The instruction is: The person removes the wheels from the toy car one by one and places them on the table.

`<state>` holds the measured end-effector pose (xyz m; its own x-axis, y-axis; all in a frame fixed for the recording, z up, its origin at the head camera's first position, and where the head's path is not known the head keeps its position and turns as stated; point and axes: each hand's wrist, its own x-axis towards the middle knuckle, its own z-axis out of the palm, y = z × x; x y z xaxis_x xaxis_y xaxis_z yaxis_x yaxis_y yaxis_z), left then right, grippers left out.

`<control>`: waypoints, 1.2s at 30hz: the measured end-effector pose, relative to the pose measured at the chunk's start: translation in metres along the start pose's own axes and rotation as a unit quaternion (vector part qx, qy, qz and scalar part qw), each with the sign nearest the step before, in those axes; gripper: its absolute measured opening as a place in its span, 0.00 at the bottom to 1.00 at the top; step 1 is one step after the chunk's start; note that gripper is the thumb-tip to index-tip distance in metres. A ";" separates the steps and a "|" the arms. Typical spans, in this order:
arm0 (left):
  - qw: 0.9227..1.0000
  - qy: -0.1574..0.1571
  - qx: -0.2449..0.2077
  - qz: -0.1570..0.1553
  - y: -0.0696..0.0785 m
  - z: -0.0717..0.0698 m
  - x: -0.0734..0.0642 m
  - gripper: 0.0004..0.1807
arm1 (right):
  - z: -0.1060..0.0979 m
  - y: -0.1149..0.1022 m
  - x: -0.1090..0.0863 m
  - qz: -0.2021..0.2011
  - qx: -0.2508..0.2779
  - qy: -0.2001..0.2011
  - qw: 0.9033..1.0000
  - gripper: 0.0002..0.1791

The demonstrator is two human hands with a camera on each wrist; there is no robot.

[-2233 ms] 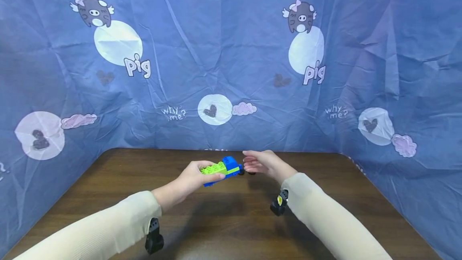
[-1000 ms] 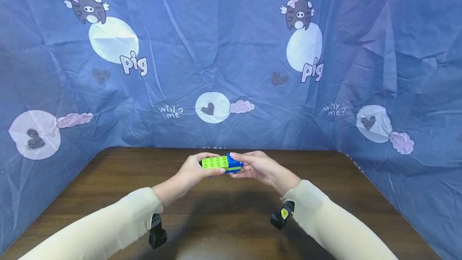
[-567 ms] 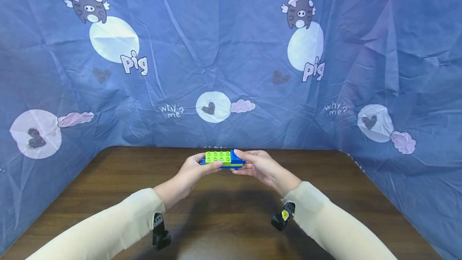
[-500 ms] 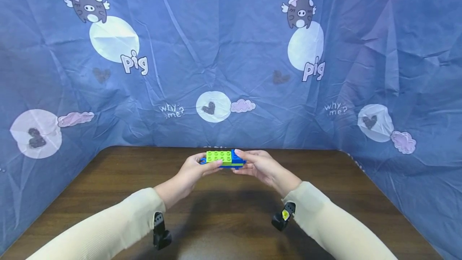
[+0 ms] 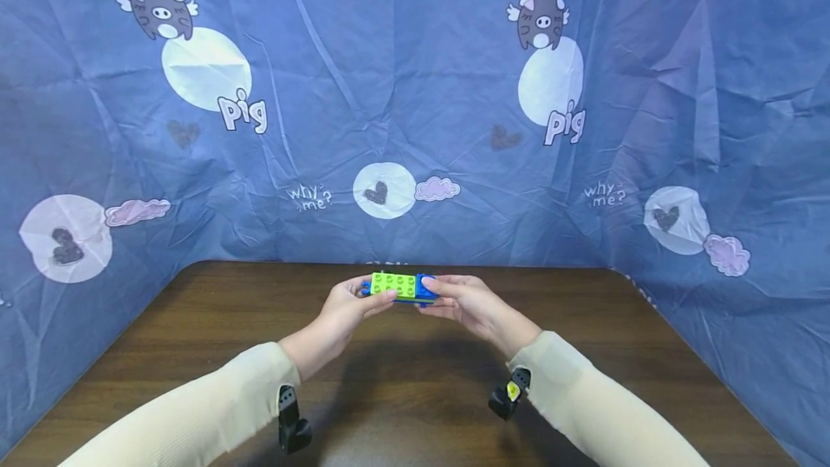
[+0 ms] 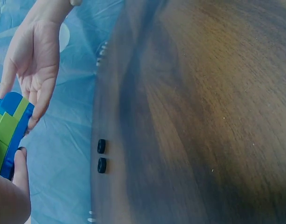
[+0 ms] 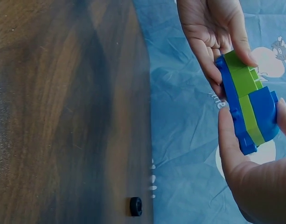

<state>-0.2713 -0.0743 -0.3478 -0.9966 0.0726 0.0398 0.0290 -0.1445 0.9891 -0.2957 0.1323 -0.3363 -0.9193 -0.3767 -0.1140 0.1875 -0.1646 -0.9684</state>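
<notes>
Between both hands (image 5: 342, 310) (image 5: 476, 303) is a studded lime and blue toy (image 5: 397, 282).

Cloth-screened work spot, room type unclear, blue pig-print curtain (image 5: 447, 92) round brown wood-grain table (image 5: 194, 326)

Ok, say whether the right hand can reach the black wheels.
Likely yes: nothing visible blocks the black wheels, though the right hand must release the toy, which the left hand also holds.
</notes>
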 end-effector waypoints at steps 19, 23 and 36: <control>0.999 -0.006 -0.036 0.005 -0.001 -0.001 0.000 0.22 | 0.003 0.002 -0.008 0.033 -0.051 -0.007 0.998 0.29; 0.999 -0.004 -0.044 -0.007 -0.001 0.000 -0.001 0.25 | 0.005 0.005 -0.010 0.030 -0.056 -0.017 0.998 0.30; 0.998 -0.018 -0.052 -0.026 -0.004 0.006 -0.007 0.26 | 0.017 0.016 -0.013 0.013 -0.063 0.009 0.998 0.30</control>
<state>-0.2638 -0.0681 -0.3512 -0.9931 0.1174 -0.0037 -0.0320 -0.2403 0.9702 -0.2745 0.1192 -0.3461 -0.9212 -0.3623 -0.1419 0.1669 -0.0387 -0.9852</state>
